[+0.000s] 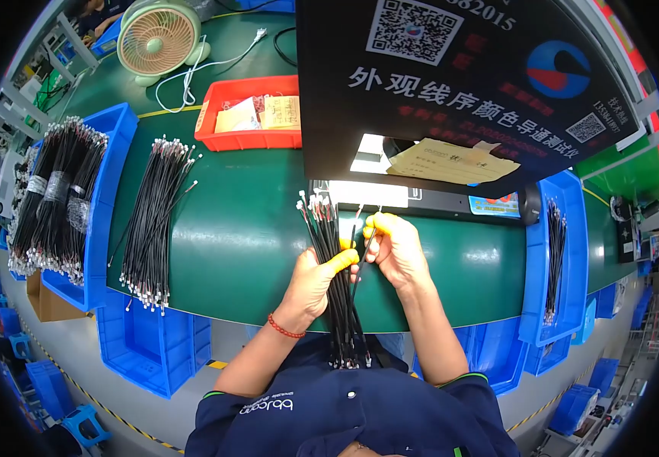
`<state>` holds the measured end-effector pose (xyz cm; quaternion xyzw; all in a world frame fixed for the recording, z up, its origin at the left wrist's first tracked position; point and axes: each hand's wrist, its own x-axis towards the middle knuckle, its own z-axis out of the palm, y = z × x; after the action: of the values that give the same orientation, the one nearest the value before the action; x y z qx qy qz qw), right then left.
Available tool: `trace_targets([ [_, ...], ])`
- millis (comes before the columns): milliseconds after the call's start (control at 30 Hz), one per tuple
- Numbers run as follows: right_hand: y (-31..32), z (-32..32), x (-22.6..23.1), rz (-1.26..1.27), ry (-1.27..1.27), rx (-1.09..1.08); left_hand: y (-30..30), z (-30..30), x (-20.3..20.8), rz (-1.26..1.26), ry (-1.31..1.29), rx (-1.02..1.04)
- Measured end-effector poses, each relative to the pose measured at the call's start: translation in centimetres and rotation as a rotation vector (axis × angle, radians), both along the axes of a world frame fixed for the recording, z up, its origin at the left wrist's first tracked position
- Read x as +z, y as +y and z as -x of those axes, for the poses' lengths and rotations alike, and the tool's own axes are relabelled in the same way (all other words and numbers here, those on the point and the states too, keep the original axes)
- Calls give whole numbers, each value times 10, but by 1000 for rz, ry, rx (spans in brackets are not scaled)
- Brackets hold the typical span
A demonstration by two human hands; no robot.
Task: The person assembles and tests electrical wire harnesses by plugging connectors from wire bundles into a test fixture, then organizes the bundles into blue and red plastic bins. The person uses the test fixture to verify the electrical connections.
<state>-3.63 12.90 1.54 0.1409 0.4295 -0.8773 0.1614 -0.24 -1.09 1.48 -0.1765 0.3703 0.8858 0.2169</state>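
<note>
My left hand (312,283), with yellow finger covers, is closed around a bundle of thin black cables (338,305) tipped with small white connectors. The bundle hangs over the table's front edge against my lap. Beside it, my right hand (398,251), also in yellow finger covers, pinches a single black cable (365,247) near its upper end. That cable's connector points toward the lit slot of a black testing machine (451,199), just beyond my fingertips. Whether it touches the machine, I cannot tell.
Another loose cable pile (156,221) lies on the green table (223,206). Tied bundles fill a blue bin (120,145) at far left; a blue bin (573,259) on the right holds more cables. A red tray (249,141) and a fan (158,42) stand farther back.
</note>
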Motion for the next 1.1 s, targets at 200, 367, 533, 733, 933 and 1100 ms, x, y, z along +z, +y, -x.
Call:
trace_targets([
  [200, -12, 0, 6, -46, -40, -109, 1, 1, 0, 23, 9, 12],
  [367, -14, -9, 17, -332, 28, 111, 2, -1, -4, 23, -26, 21],
  [533, 4, 8, 7, 13, -117, 14, 0, -1, 4, -77, 50, 88],
  [733, -7, 9, 4, 52, -157, -50, -4, 1, -5, -50, 27, 51],
  [933, -12, 6, 12, 46, -151, -104, -1, 0, -4, -16, -5, 26],
  [1100, -13, 1, 21, -243, -32, -26, 7, -5, -5, 64, -13, -67],
])
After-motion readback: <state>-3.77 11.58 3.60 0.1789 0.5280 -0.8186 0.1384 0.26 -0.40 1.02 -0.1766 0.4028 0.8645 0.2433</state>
